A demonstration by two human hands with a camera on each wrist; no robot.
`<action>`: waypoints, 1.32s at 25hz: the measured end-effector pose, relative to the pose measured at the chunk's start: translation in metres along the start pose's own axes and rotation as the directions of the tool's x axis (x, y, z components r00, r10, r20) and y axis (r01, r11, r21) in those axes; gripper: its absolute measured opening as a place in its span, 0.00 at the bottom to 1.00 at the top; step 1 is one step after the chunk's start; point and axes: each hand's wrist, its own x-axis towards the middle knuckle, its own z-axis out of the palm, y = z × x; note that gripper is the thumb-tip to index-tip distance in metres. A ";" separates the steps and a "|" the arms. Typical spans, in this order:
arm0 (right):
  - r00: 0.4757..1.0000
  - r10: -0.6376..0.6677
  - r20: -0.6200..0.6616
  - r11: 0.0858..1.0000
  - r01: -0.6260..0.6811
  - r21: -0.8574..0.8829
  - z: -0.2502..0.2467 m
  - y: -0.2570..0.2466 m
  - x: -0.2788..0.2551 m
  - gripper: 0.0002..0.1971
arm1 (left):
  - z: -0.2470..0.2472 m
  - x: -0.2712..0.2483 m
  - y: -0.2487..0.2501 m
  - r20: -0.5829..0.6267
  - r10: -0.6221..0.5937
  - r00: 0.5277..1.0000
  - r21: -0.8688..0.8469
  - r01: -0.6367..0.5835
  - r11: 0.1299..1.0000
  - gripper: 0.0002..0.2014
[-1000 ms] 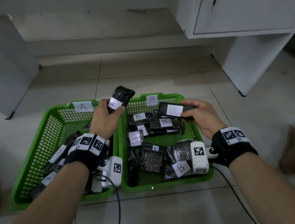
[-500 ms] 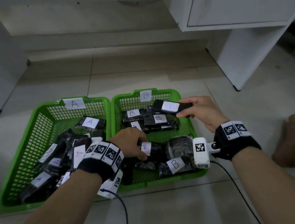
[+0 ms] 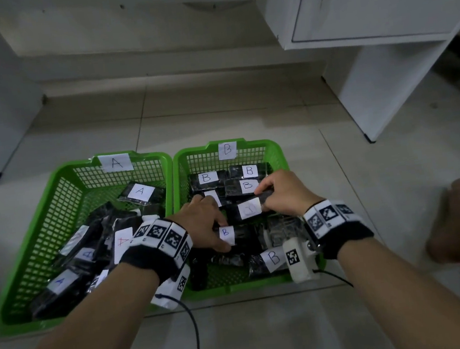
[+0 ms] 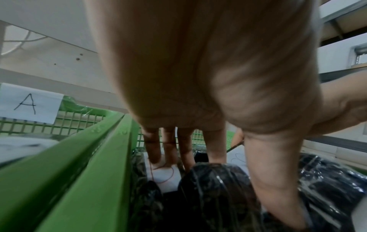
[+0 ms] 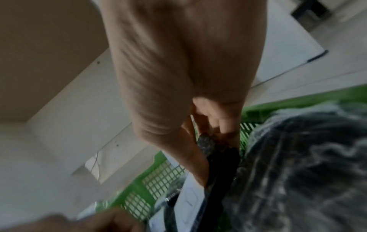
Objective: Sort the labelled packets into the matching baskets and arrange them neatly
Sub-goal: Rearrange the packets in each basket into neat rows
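Head: I see tiled floor, white cabinet far right; basket A touching basket B. Right hand pinches packet, now lowered mid-basket B. Left wrist: left hand fingers straight, now pressing packets. Right wrist: blurred; thumb and fingers clamp the packet's dark end.

The floor has big pale tiles. A white cabinet stands at the right. The light is dim.
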 end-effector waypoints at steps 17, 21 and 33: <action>0.959 0.007 0.285 0.925 0.102 -0.366 0.010 -0.006 0.008 0.16 | -0.009 0.012 -0.010 -0.240 0.002 0.971 -0.170 -0.044 0.985 0.17; 0.969 -0.053 0.241 0.944 0.128 -0.305 0.005 -0.021 0.000 0.19 | -0.020 0.008 -0.028 -0.389 -0.083 0.918 -0.093 0.051 0.994 0.08; 0.913 -0.152 0.380 0.974 0.203 -0.099 0.002 -0.054 -0.014 0.22 | -0.013 -0.003 -0.021 -0.217 -0.096 0.971 0.016 0.102 0.995 0.15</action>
